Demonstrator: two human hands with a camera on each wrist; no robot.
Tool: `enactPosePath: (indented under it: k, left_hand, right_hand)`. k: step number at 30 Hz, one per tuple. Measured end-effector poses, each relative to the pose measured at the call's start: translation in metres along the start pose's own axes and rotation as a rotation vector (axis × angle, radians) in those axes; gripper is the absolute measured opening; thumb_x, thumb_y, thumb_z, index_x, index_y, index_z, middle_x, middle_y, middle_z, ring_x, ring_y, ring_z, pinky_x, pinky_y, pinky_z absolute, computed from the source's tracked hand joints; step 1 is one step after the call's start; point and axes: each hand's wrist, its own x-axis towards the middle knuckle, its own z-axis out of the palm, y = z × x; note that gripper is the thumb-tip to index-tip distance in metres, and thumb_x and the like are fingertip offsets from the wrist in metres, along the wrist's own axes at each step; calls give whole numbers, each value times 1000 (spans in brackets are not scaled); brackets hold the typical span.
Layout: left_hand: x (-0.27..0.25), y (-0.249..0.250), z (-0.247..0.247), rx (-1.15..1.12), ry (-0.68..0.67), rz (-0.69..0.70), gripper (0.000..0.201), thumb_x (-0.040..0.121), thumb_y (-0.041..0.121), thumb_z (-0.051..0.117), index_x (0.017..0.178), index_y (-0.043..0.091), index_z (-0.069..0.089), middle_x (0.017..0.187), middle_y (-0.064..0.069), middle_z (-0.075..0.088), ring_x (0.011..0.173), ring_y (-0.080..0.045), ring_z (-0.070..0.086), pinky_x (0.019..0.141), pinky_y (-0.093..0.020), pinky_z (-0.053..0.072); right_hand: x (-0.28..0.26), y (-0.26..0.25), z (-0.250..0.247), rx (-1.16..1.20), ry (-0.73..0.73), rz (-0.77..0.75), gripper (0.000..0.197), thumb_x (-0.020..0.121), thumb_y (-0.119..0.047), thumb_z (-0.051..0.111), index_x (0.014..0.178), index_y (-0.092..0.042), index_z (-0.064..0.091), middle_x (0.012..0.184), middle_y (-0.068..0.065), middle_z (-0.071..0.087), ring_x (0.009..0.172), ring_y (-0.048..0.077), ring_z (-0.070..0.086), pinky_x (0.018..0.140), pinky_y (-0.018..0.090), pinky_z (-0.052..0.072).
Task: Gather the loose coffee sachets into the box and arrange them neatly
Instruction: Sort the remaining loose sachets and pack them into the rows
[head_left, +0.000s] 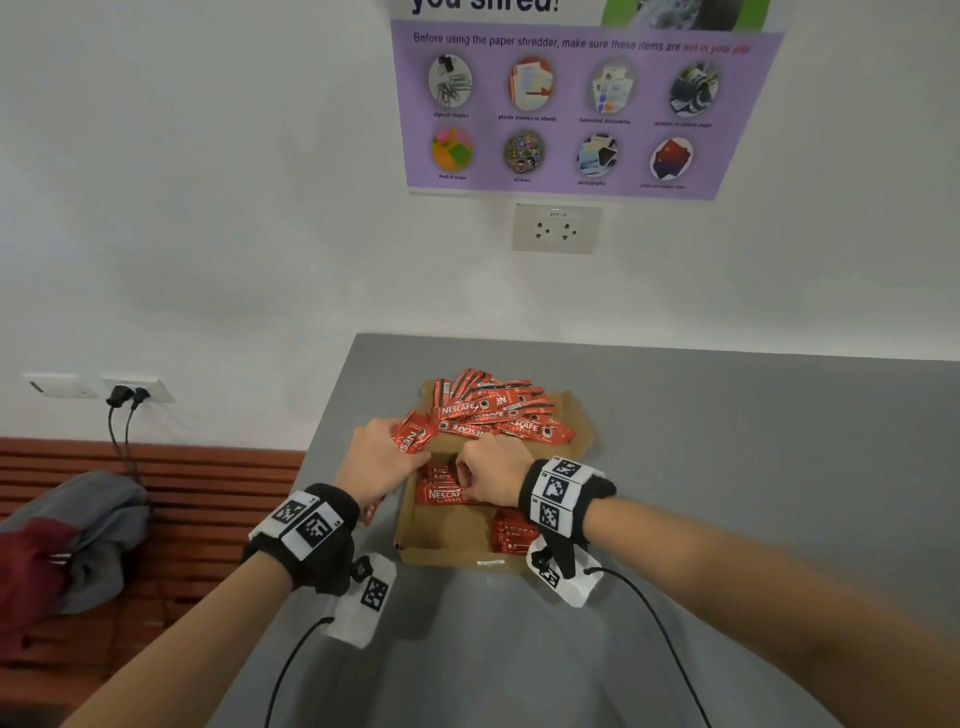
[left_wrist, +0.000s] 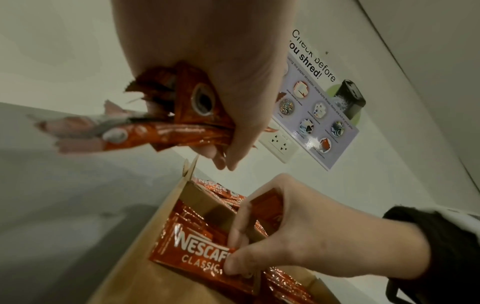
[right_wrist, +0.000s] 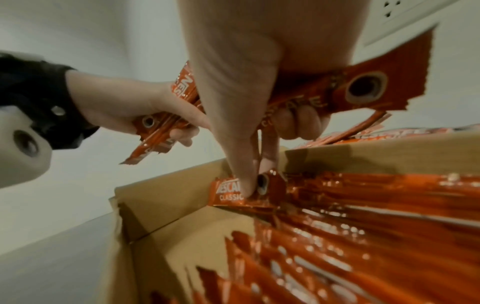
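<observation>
Red sachets piled over cardboard box, both hands gripping some

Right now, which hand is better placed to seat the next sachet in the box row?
Right. The right hand is already inside the box, pinching a sachet at the row. The left hand grips a bundle above the box's left edge.

Red sachets, brown box, grey table, purple poster.
</observation>
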Motion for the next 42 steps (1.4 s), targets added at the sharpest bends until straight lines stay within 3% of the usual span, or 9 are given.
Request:
enactPosePath:
  k: [10, 16, 20, 22, 25, 28, 32, 35, 42]
  left_hand:
    - [-4, 4, 4, -54, -18, -21, 19, 80, 16, 72, 95, 13, 60, 85, 1, 62, 70, -5, 58, 62, -15, 45]
    - [-5, 3, 4, -76, -38, -37, 17, 81, 18, 71, 91, 13, 59, 80, 3, 62, 67, -8, 59, 60, -15, 46]
    - [-7, 1, 5, -256, -39, -44, 14, 82, 26, 70, 81, 13, 66, 75, -2, 70, 54, -9, 61, 57, -18, 51]
    - [-8, 7, 8, -403, -83, -46, 18, 83, 25, 68, 91, 8, 68, 84, -7, 71, 57, -5, 64, 61, -19, 51]
    - [-9, 17, 12, -515, -146, -63, 17, 84, 13, 67, 99, 6, 66, 78, -1, 71, 60, -6, 66, 61, -21, 52]
    - [-11, 20, 13, -519, -161, -75, 10, 82, 4, 67, 91, 9, 67, 70, 2, 69, 56, -8, 65, 58, -22, 52]
    - [-8, 16, 12, -465, -104, -77, 16, 78, 3, 70, 92, 11, 66, 85, -7, 70, 76, -21, 68, 70, -28, 56]
    - [-7, 15, 13, -473, -126, -100, 20, 77, 4, 73, 93, 12, 65, 93, -11, 70, 82, -27, 68, 73, -33, 57]
    - [-4, 10, 4, -437, 68, -31, 11, 80, 11, 70, 90, 10, 65, 83, -5, 68, 76, -21, 65, 70, -28, 54]
  right_hand:
    - [8, -6, 9, -152, -34, -5, 13, 84, -19, 61, 89, -8, 61, 92, 10, 66, 85, 28, 62, 71, 36, 51]
    - [11, -5, 0, -70, -90, 33, 41, 76, -33, 74, 105, -8, 57, 95, 6, 64, 87, 23, 62, 69, 33, 50]
    - [4, -4, -7, 336, 23, 30, 101, 77, -3, 71, 146, -12, -1, 72, 6, 60, 59, 17, 58, 51, 28, 48]
    - [-2, -5, -8, 421, 33, -1, 117, 76, 3, 68, 142, -13, -28, 66, 2, 56, 57, 16, 57, 57, 30, 53]
    - [-7, -1, -6, 516, 59, -40, 120, 77, 5, 67, 138, -15, -34, 66, 4, 56, 57, 15, 56, 60, 29, 52]
    - [-11, 5, -6, 541, 43, -63, 115, 79, -1, 69, 144, -17, -25, 76, 9, 62, 66, 20, 61, 59, 22, 49]
    - [-18, 18, -13, 378, -51, -97, 73, 79, -21, 73, 140, -14, 33, 120, 8, 61, 104, 24, 60, 81, 24, 44]
    - [-21, 27, -8, 322, 22, -72, 48, 82, -26, 69, 125, -13, 51, 113, 7, 64, 98, 20, 62, 80, 29, 48]
    - [-32, 53, -15, 422, 137, -5, 39, 88, -42, 58, 117, -16, 57, 107, 1, 66, 82, 9, 62, 81, 29, 53]
